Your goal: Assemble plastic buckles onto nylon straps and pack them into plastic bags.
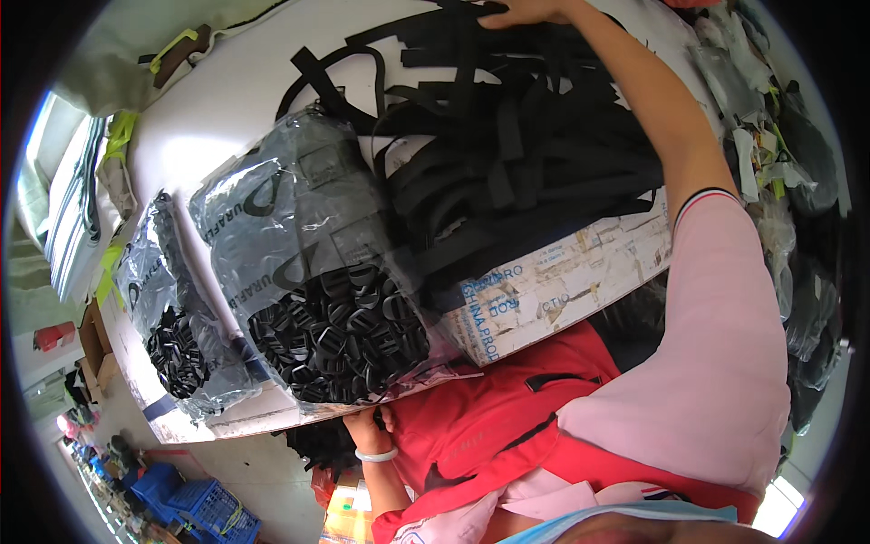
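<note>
Red cloth (pixel 489 408) lies nearest, bunched against the body just under the worktop (pixel 227 100) edge. Beside it the left hand (pixel 367 426), a pale bangle on its wrist, reaches up to the underside of that edge below the bag of buckles; whether its grip is closed on anything there I cannot tell, since the fingers are hidden by the edge. Above it a large clear plastic bag (pixel 299 263) rests at the front of the worktop, its lower part filled with black plastic buckles (pixel 340 331), which have slid down toward the near edge, likely because the bag is only partly full and leans this way. A second, smaller bag of the same buckles (pixel 168 317) lies to its left, near the worktop corner. To the right of the large bag stands a worn cardboard box (pixel 562 281), touching the bag, and heaped on and over it is a tangle of black webbing straps (pixel 517 154) that spills past the box onto the white surface behind. The right arm, in a pink sleeve with a striped cuff, stretches across this heap, and the right hand (pixel 530 11) rests at the far end of the straps, palm down with fingers extended, pressing or gathering rather than clenched round a strap. More bagged dark goods are stacked along the right (pixel 797 181).
</note>
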{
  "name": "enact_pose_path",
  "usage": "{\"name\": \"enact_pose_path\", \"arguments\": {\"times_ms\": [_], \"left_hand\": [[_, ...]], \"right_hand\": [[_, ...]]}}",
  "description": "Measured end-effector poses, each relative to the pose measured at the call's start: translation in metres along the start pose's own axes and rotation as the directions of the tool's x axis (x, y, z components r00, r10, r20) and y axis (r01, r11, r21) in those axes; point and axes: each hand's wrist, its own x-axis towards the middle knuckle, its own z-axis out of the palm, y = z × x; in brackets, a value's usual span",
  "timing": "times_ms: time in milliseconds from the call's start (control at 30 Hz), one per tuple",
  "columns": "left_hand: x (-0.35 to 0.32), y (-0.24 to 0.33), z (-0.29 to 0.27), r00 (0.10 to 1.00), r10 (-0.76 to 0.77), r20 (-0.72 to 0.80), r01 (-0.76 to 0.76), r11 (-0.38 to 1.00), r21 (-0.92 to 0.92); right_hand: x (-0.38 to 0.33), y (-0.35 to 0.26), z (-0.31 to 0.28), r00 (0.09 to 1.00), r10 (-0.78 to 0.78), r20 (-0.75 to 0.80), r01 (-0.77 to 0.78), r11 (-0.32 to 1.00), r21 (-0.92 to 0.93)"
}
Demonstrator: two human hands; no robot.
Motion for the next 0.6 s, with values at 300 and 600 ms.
{"name": "enact_pose_path", "arguments": {"times_ms": [300,600], "left_hand": [[0.005,-0.003,-0.006,0.997,0.057,0.058,-0.052,0.995,-0.085],[0.000,-0.005,-0.008,0.983,0.061,0.171,-0.046,0.995,-0.093]], "right_hand": [[-0.044,0.006,0.052,0.831,-0.442,-0.338,0.245,0.836,-0.491],[-0.161,-0.075,0.030,0.852,-0.341,-0.397,0.132,0.875,-0.467]]}}
